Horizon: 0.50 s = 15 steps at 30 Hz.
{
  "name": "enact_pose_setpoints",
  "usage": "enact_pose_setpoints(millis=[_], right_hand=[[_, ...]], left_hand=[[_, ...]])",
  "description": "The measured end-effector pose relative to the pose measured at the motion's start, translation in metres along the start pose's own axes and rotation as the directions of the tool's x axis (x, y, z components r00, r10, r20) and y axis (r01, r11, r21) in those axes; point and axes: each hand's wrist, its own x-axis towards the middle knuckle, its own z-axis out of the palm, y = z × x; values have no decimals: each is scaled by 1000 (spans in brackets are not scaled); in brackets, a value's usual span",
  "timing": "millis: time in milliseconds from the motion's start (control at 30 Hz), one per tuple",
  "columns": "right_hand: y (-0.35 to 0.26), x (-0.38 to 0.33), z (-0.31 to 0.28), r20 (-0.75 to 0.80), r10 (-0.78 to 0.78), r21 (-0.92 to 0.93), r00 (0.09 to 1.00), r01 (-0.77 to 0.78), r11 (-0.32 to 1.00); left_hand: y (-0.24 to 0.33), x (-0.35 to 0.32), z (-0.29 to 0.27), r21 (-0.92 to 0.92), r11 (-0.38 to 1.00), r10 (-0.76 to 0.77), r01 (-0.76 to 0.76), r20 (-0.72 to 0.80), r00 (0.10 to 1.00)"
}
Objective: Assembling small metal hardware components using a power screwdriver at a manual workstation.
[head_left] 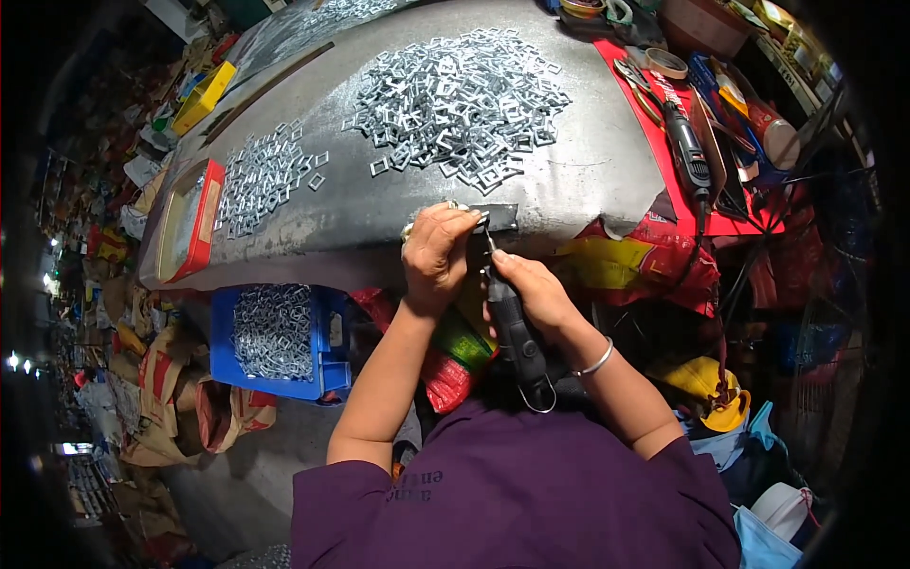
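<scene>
At the table's near edge, my left hand [436,251] pinches a small metal piece [482,218], mostly hidden by the fingers. My right hand [536,289] is closed around a black handheld rotary tool [519,337], its thin bit pointing away from me and meeting the small piece. A dark flat pad [500,216] lies at the edge just beyond the fingertips. Farther back on the grey table [569,194] spreads a large pile of small square metal frames [464,100]. To its left is a smaller heap of similar frames [265,175].
A red-edged box [201,223] sits at the table's left edge, with a yellow bin [204,98] behind. Below hangs or stands a blue tub [327,365] holding metal frames [272,332]. On a red sheet at right lie a second rotary tool [687,147] and pliers [643,90].
</scene>
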Motion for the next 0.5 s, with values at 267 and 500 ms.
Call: enact_pose_setpoints(millis=[267, 500], right_hand=[[-20, -1, 9, 4, 42, 20, 999, -42, 999], [-15, 1, 11, 30, -38, -34, 999, 39, 999]], left_hand=[[-1, -3, -2, 55, 998, 23, -24, 11, 1000], [-2, -2, -1, 63, 997, 43, -44, 22, 999]])
